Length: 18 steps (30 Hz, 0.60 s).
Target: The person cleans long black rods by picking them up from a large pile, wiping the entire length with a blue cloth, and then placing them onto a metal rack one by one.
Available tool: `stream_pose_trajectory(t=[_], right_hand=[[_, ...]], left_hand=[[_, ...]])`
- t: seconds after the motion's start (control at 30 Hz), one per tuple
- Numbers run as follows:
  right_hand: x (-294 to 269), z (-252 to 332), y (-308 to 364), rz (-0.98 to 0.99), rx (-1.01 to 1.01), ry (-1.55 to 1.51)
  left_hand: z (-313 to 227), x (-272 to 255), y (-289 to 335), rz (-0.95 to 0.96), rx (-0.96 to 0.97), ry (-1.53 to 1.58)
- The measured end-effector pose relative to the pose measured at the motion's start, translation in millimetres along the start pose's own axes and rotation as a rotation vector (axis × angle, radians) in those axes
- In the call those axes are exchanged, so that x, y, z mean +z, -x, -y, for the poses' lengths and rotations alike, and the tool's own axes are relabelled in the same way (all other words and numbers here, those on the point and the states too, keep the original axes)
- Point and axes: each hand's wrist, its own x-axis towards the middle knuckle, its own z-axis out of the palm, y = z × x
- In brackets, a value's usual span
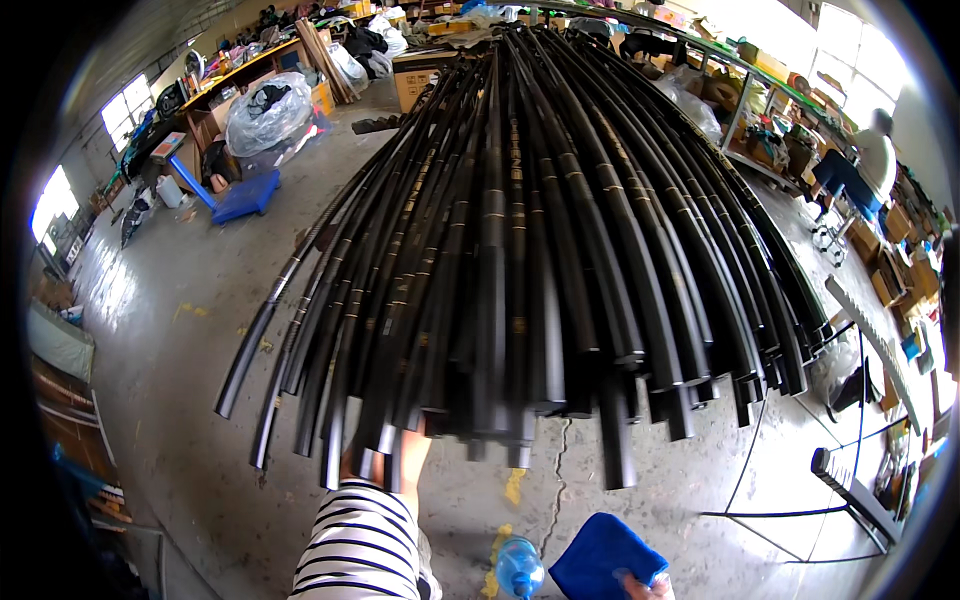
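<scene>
A wide bundle of long black rods (490,250), with gold bands and looking like fishing rods, fans out towards me with its thicker ends nearest. My left arm, in a black-and-white striped sleeve, reaches up from the lower edge to the rod ends. The skin of my left hand (414,462) shows behind and between a few left-hand rods; its fingers are hidden. Low on the right, my right hand (648,588) grips the corner of a folded blue cloth (603,556), below and apart from the rods. Just left of the cloth is a clear blue plastic bottle (519,567).
A blue platform trolley (246,194) stands on the concrete floor at left, near a large plastic bag (268,115). Black metal rack frames (855,490) are at the lower right. Cluttered shelving (740,110) runs along the right, where a person (872,165) sits.
</scene>
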Motion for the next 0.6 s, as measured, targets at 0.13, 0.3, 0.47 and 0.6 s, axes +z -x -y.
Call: stream_pose_trajectory(t=[0.13,0.3,0.47,0.6], right_hand=[[-3,-12,-8,0.019,-0.336,0.948],[25,36,1,-0.111,0.093,-0.409],[19,-5,-2,-0.168,0.009,-0.301],[15,-1,10,-0.131,-0.070,-0.213]], left_hand=[[6,-1,-6,0.010,-0.024,0.016],[15,-7,-12,0.021,-0.048,0.043],[22,-13,-4,0.054,-0.053,0.090],[30,-15,31,0.127,-0.054,0.127]])
